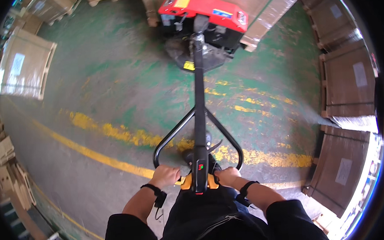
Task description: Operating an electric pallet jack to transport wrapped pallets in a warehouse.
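Observation:
A red and black electric pallet truck [215,19] stands in front of me, its long black tiller handle [198,89] reaching back to my waist. My left hand [165,176] is closed round the left side of the handle's loop, beside a yellow control piece [186,182]. On the other side my right hand [228,176] grips the right side of the loop, its thumb near the matching yellow piece. Both hands wear black wrist straps. Behind the truck body is a large film-wrapped carton [260,5] on a wooden pallet; the forks are hidden.
Wrapped cartons on pallets line the right side, such as a brown carton [344,168]. Another wrapped carton [26,63] stands at the far left. Wooden pallet pieces [15,183] lie at the left edge. Worn yellow lines [89,155] cross the green-grey floor [110,59].

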A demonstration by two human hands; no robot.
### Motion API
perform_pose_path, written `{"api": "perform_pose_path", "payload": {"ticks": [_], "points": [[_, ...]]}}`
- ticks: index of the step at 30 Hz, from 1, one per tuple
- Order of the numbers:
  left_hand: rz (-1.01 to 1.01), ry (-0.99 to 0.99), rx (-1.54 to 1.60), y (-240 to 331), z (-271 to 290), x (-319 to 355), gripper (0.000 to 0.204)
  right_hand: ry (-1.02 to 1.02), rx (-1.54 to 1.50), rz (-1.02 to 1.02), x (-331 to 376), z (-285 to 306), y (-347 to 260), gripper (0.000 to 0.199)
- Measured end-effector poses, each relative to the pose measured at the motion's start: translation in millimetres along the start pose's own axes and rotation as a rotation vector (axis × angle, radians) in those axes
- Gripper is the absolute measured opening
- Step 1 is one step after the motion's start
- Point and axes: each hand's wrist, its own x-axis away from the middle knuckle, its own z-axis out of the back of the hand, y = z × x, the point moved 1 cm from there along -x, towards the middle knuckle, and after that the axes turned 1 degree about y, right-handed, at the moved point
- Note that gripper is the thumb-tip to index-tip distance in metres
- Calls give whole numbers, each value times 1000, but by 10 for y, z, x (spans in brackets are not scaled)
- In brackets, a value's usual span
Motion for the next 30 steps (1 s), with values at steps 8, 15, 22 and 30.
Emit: {"api": "perform_pose_path", "payload": {"ticks": [8, 15, 22, 30], "points": [[11, -99, 118, 207, 1793, -811, 15, 88, 45, 197, 1038, 1742, 135, 23], [-52, -77, 119, 289, 2725, -1266, 11, 87, 33, 344, 1449, 2658, 172, 32], [-32, -146, 152, 249, 1197, -500, 13, -208, -40, 266, 641, 1130, 115, 24], [109, -269, 65, -72, -580, -104, 18, -189, 64, 253, -512, -312, 370, 24]]}}
